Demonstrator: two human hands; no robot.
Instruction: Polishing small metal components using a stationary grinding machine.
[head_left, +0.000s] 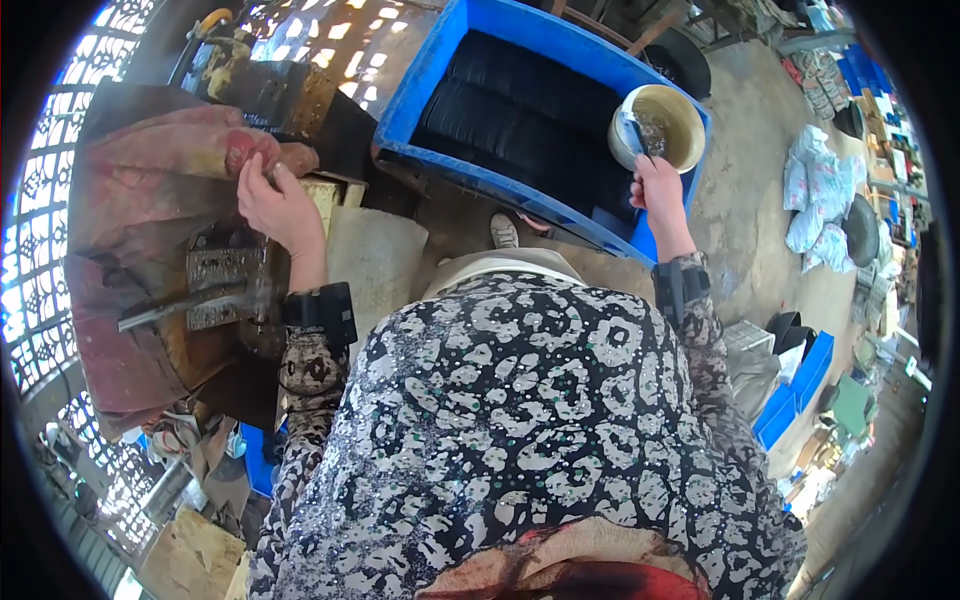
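My left hand (pixel 280 205) is at a stained reddish cloth (pixel 165 140) draped over a machine on the left. Its fingers are bent and pinch the cloth's right end. My right hand (pixel 662 200) is closed round the dark handle of a tool with a pale blue flat part (pixel 631 130). The tool's lower end is inside a cream bucket (pixel 692 120), and its exact kind cannot be made out. Small dark bits lie in the bucket. The bucket stands at the right end of a large blue crate (pixel 400 95), over dark ribbed pieces (pixel 525 105).
Below my left hand, a metal bar (pixel 180 305) crosses the dirty machine beside a grey block (pixel 215 270). A pale sheet (pixel 375 250) hangs next to it. White sacks (pixel 825 190) and blue bins (pixel 795 390) are on the floor at right. My shoe (pixel 504 231) is beside the crate.
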